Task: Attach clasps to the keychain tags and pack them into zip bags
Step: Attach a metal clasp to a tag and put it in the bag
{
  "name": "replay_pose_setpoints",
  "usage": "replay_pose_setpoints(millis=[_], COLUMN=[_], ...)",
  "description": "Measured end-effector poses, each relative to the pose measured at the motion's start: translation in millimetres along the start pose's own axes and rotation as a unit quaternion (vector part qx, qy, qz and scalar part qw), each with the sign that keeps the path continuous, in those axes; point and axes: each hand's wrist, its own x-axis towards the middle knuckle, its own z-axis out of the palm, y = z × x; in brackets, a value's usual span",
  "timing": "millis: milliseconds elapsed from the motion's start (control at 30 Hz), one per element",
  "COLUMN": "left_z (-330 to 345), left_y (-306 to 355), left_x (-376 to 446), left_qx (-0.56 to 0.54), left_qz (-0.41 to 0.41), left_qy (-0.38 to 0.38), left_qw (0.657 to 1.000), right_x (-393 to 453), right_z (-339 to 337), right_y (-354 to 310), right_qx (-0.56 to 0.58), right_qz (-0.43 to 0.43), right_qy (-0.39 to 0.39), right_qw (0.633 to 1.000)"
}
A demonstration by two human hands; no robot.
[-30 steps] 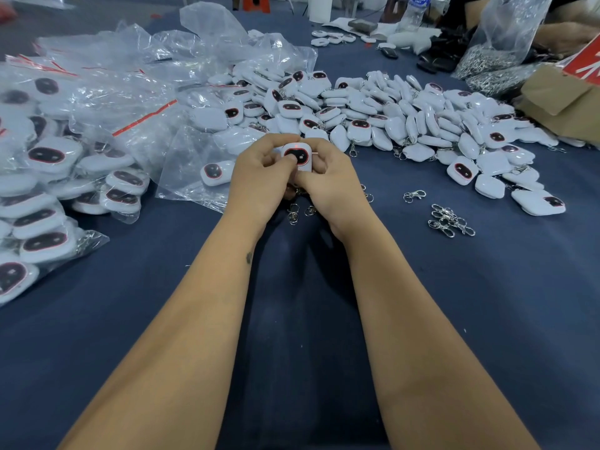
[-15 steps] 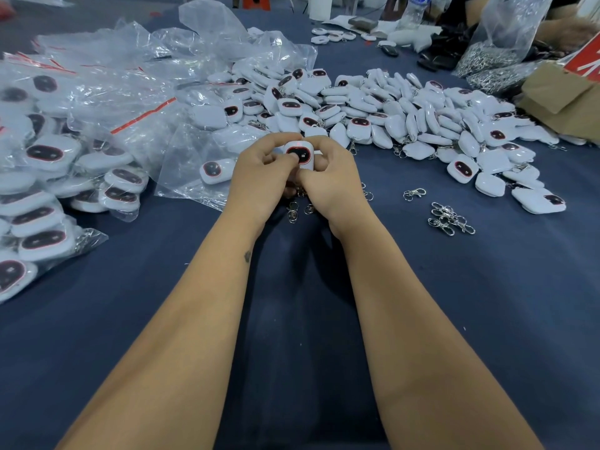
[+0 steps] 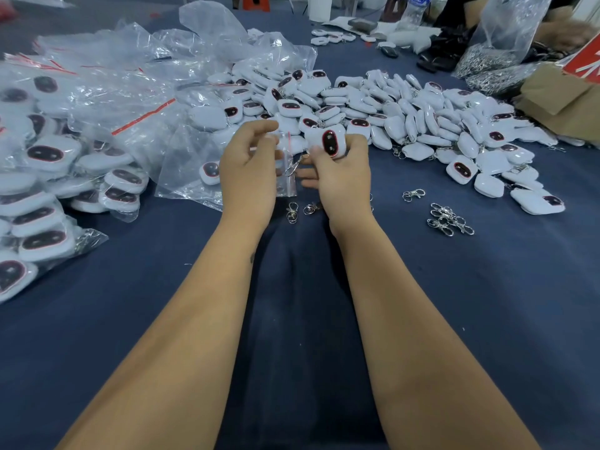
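Hands have parted: right hand (image 3: 339, 177) fingers (image 3: 352, 147) now grasp one white rounded keychain tag (image 3: 326, 141), its silver metal clasp (image 3: 293, 165) dangling, while left hand (image 3: 248, 167) pinches one clear zip bag (image 3: 287, 170); two loose clasps (image 3: 300, 211) lie beneath on the blue surface (image 3: 487, 303).

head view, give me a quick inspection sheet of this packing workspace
surface: dark blue cloth table, wrinkled.
job's things: white keychain tag with dark oval face in right hand, metal clasp hanging below; small clear zip bag at left hand; heap of loose white tags; loose metal clasps.
clutter: packed clear bags of tags; empty plastic bags; brown cardboard.
grippers: left hand pinches bag; right hand grips tag.
cables: nothing seen.
surroundings: another person's hand far right.
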Motion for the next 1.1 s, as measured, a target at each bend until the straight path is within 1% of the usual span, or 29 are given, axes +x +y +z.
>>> replay_pose_setpoints(millis=[67, 167, 233, 267, 333, 367, 500, 667, 733, 833, 900, 967, 1033, 1100], left_z=[-2, -1, 1, 2, 1, 0, -3, -3, -4, -5, -5, -4, -3, -2], left_y=[-4, -10, -13, -14, -14, -13, -7, -1, 0, 2, 5, 6, 7, 7], left_x=[2, 1, -1, -2, -4, -4, -5, -6, -6, -5, -4, -5, -5, -7], left_qx=[0.097, 0.248, 0.342, 0.391, 0.473, 0.490, 0.458, 0.457, 0.424, 0.313, 0.251, 0.212, 0.183, 0.170], left_qz=[0.034, 0.054, 0.077, 0.093, 0.109, 0.104, 0.047, 0.034, 0.026, 0.005, 0.006, 0.014, 0.019, 0.030], left_qy=[0.005, -0.054, -0.088, -0.091, -0.073, -0.061, -0.028, -0.025, -0.014, 0.010, 0.030, 0.040, 0.040, 0.036], left_qw=[0.995, 0.966, 0.933, 0.911, 0.871, 0.864, 0.887, 0.889, 0.905, 0.950, 0.967, 0.976, 0.982, 0.984], right_x=[1, 1, 1, 1, 2, 2, 2, -1, -2, -4, -5, -4, -4, -6], right_z=[-2, -3, -4, -4, -5, -5, -5, -2, 0, 3, 5, 5, 4, 4], right_y=[-2, -3, -4, -4, -5, -6, -8, -10, -10, -9, -6, -2, 3, 5], right_qx=[0.036, 0.084, 0.103, 0.108, 0.117, 0.122, 0.133, 0.133, 0.138, 0.118, 0.081, -0.013, -0.114, -0.146], right_qz=[0.010, 0.018, 0.024, 0.027, 0.030, 0.028, 0.016, 0.011, 0.015, 0.011, -0.003, -0.036, -0.072, -0.089], right_qy=[0.014, 0.032, 0.044, 0.050, 0.059, 0.061, 0.046, -0.010, -0.045, -0.087, -0.092, -0.067, -0.049, -0.067], right_qw=[0.999, 0.996, 0.993, 0.993, 0.991, 0.990, 0.990, 0.991, 0.989, 0.989, 0.992, 0.997, 0.990, 0.983])
